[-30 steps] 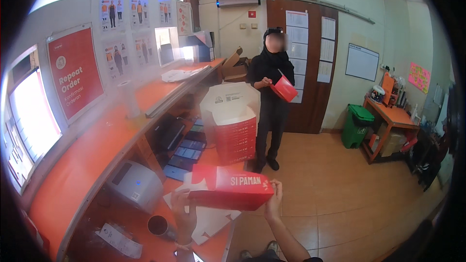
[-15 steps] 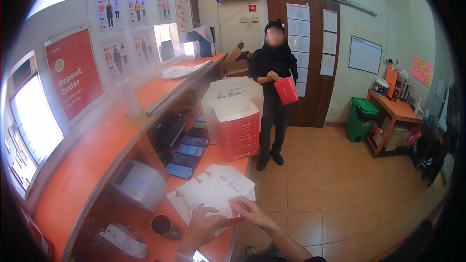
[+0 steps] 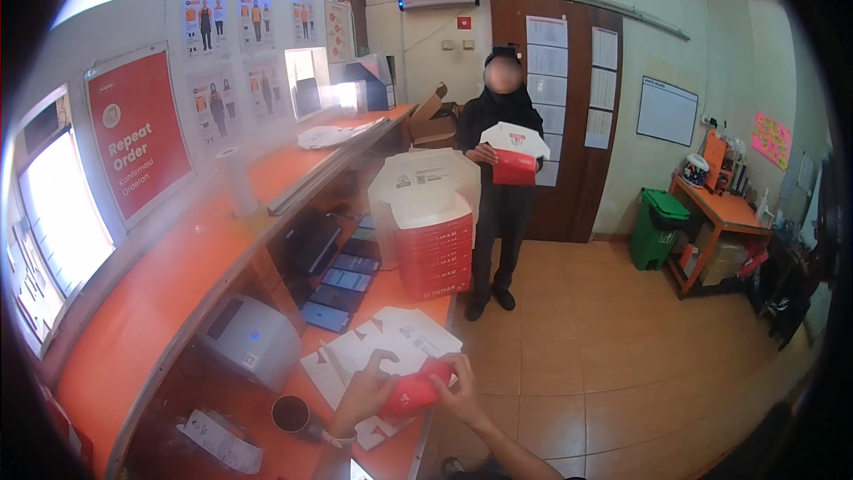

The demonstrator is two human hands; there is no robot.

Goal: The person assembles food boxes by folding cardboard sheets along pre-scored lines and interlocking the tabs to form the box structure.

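Observation:
My left hand (image 3: 366,391) and my right hand (image 3: 459,388) both grip a red folded carton (image 3: 410,392) low over the orange desk (image 3: 391,298), just above a pile of flat white carton blanks (image 3: 391,338). The left hand holds its left end, the right hand its right end. Behind the blanks stands a stack of assembled red and white boxes (image 3: 433,244) with an open white lid on top.
A person in black (image 3: 499,204) stands by the brown door holding a red and white box (image 3: 514,156). On the desk sit a white printer (image 3: 251,344), a dark cup (image 3: 290,413), several phones (image 3: 342,283). An orange counter (image 3: 178,276) runs left; green bin (image 3: 656,227) and small table at right.
The large red box I held up a second ago has been brought down and pressed small between both hands over the blanks. The other person has lifted their box's white lid open.

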